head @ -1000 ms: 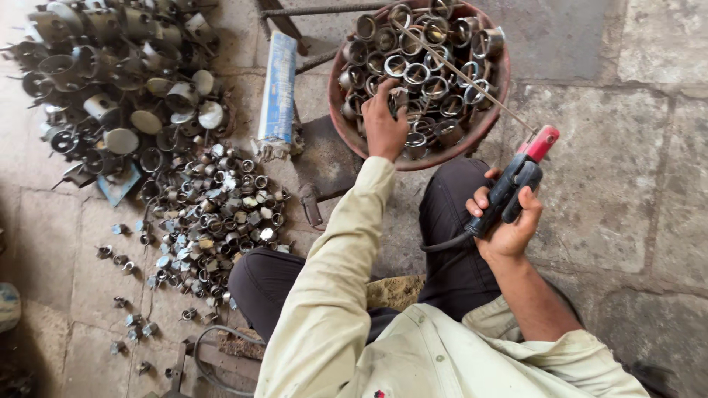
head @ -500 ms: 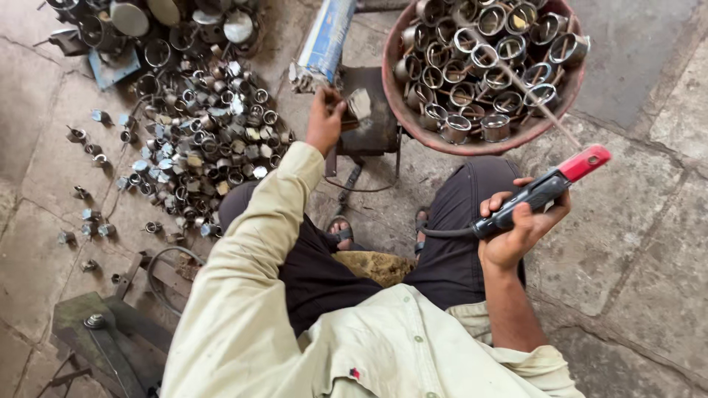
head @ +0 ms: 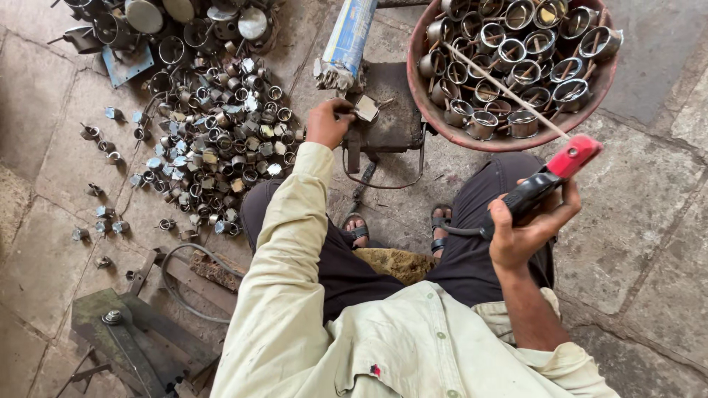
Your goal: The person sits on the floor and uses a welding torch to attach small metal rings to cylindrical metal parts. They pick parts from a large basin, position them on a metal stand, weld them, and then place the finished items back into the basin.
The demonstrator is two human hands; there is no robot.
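My left hand [head: 328, 121] rests at the edge of a small dark metal stand [head: 391, 118] and pinches a small metal piece [head: 366, 108]. My right hand [head: 527, 228] grips a black welding electrode holder with a red head [head: 557, 173]; a thin rod [head: 501, 88] sticks out of it over a round reddish basin [head: 442, 121]. The basin is full of small metal cups with handles [head: 520, 44]. I sit low on the stone floor, knees apart, sandalled feet [head: 398, 232] below the stand.
A heap of small metal rings and caps [head: 214, 144] lies to the left, larger metal cups [head: 158, 22] behind it. A blue-and-white pack of rods [head: 346, 37] lies beside the stand. A dark metal jig with a cable [head: 144, 332] sits at lower left.
My left hand has left the basin and come down to the stand with a small metal piece. The right hand with the holder has stayed raised on the right.
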